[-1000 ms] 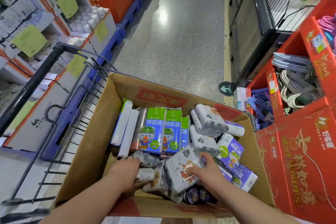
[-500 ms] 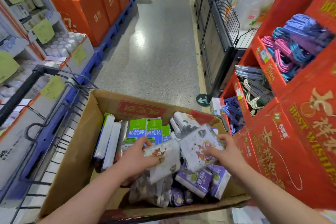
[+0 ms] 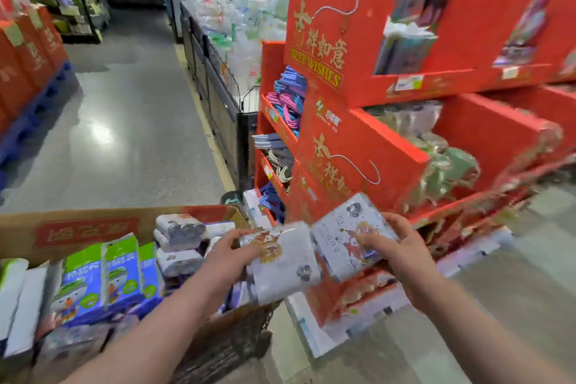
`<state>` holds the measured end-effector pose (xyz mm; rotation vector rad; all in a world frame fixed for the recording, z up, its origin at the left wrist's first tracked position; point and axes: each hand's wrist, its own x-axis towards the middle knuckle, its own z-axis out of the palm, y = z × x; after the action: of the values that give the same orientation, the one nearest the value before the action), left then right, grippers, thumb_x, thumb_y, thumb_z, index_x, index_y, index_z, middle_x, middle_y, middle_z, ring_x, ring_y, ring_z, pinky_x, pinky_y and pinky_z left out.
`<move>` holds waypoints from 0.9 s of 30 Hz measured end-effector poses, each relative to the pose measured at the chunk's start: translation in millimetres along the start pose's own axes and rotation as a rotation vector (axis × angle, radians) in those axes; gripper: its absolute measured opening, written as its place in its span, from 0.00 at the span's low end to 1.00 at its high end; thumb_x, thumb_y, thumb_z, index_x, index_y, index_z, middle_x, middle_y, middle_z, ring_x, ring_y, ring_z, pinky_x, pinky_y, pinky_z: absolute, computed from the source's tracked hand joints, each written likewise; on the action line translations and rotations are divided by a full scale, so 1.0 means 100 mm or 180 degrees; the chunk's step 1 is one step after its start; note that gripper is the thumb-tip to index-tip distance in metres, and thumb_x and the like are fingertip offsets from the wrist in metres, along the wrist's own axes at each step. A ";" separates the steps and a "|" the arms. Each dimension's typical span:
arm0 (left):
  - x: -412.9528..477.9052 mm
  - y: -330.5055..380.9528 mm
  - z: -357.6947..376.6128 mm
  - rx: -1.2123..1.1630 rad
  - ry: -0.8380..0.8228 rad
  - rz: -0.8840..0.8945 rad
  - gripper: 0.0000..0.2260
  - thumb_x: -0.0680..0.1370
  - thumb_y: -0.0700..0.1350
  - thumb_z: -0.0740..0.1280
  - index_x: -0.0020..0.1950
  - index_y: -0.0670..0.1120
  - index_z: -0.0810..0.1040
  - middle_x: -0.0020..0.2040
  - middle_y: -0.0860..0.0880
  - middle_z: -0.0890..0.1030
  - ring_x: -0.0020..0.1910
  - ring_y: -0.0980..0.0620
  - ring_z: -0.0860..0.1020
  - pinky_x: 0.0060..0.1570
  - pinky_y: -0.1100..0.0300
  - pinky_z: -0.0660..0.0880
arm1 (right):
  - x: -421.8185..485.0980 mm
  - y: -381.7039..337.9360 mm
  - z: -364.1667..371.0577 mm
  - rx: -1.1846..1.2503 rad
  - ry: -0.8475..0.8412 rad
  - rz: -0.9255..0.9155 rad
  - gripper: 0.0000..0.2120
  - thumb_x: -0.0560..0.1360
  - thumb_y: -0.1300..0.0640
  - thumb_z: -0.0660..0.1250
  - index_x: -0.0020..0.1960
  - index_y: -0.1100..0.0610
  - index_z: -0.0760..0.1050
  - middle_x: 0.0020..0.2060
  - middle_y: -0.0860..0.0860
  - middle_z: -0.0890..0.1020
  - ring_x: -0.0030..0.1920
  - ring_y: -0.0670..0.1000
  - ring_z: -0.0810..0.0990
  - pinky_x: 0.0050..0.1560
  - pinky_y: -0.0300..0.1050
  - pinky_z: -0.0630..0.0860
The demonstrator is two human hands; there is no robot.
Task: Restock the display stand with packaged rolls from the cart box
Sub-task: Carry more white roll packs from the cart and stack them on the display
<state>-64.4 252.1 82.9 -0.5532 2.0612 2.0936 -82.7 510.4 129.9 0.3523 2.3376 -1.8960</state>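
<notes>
Box (image 3: pixel 93 227) at 8 o'clock: 3 green-blue packs (image 3: pixel 103 277) upright, 2+ grey packs (image 3: pixel 180 231) of rolls. L grip (image 3: pixel 227 256) curled round L pack (image 3: pixel 280 265), over box's right rim. R pack (image 3: pixel 339 245) just beside it, pinched by R grip (image 3: pixel 402 246). 2 packs aloft, 1 per grip. Stand (image 3: pixel 358 146) at 1 o'clock from both; R grip nearer. Pack axes blurred, can't tell.
</notes>
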 end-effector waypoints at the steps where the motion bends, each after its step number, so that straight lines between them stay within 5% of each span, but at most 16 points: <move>1: -0.10 0.00 0.24 0.0009 -0.0170 0.0023 0.15 0.73 0.40 0.72 0.58 0.48 0.75 0.46 0.43 0.79 0.36 0.50 0.74 0.35 0.59 0.68 | -0.14 0.04 -0.26 0.0063 0.0164 0.0021 0.21 0.68 0.60 0.75 0.57 0.50 0.72 0.45 0.53 0.83 0.39 0.54 0.82 0.39 0.49 0.79; 9: -0.91 -0.21 2.02 0.0442 -0.1297 0.0130 0.28 0.54 0.56 0.72 0.53 0.52 0.79 0.49 0.45 0.77 0.42 0.47 0.76 0.36 0.58 0.71 | -1.26 0.49 -2.06 0.0516 0.1265 0.0052 0.23 0.68 0.64 0.74 0.59 0.53 0.71 0.48 0.54 0.82 0.41 0.53 0.82 0.46 0.53 0.81; 12: -1.15 -0.25 2.57 0.0657 -0.1570 0.0133 0.22 0.59 0.54 0.74 0.52 0.53 0.80 0.51 0.44 0.80 0.47 0.46 0.80 0.42 0.55 0.76 | -1.57 0.66 -2.56 0.0754 0.1607 0.0010 0.23 0.70 0.66 0.72 0.61 0.55 0.69 0.43 0.50 0.82 0.34 0.48 0.82 0.43 0.50 0.80; 16: -1.34 -0.31 3.20 0.0863 -0.1890 0.0036 0.11 0.74 0.40 0.69 0.56 0.48 0.75 0.44 0.45 0.77 0.38 0.49 0.75 0.32 0.61 0.68 | -1.81 0.90 -3.10 0.0889 0.1988 0.0006 0.21 0.72 0.67 0.70 0.61 0.55 0.68 0.35 0.47 0.82 0.28 0.44 0.81 0.38 0.44 0.80; 18: -1.41 -0.31 3.52 0.0956 -0.2031 0.0035 0.12 0.73 0.41 0.70 0.56 0.46 0.77 0.43 0.44 0.78 0.38 0.47 0.75 0.34 0.60 0.68 | -1.87 1.02 -3.35 0.0907 0.2189 0.0067 0.21 0.72 0.67 0.70 0.61 0.55 0.68 0.40 0.50 0.82 0.31 0.46 0.82 0.35 0.41 0.80; 22: -1.30 -0.30 4.21 0.1070 -0.2279 0.0006 0.17 0.62 0.50 0.74 0.49 0.53 0.80 0.51 0.43 0.82 0.48 0.40 0.82 0.48 0.48 0.77 | -1.88 1.22 -3.89 0.0879 0.2450 0.0206 0.25 0.69 0.62 0.74 0.62 0.53 0.70 0.48 0.54 0.83 0.43 0.56 0.84 0.48 0.53 0.81; 25: -1.15 -0.20 4.83 0.0943 -0.2478 -0.0029 0.12 0.70 0.41 0.73 0.52 0.47 0.78 0.51 0.40 0.82 0.44 0.42 0.83 0.41 0.52 0.77 | -1.74 1.32 -4.33 0.0889 0.2667 0.0243 0.25 0.69 0.62 0.74 0.62 0.53 0.69 0.50 0.54 0.83 0.43 0.55 0.84 0.43 0.50 0.81; 27: -1.00 -0.11 5.27 0.0909 -0.2578 -0.0004 0.16 0.65 0.42 0.74 0.51 0.45 0.78 0.49 0.40 0.83 0.42 0.44 0.83 0.40 0.54 0.76 | -1.59 1.34 -4.64 0.0923 0.2775 0.0242 0.24 0.69 0.63 0.74 0.62 0.54 0.70 0.49 0.54 0.83 0.43 0.55 0.84 0.40 0.47 0.80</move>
<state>-48.8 788.0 101.9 0.2996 1.7795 1.5742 131.8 971.2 138.3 1.5396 2.3760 -2.3562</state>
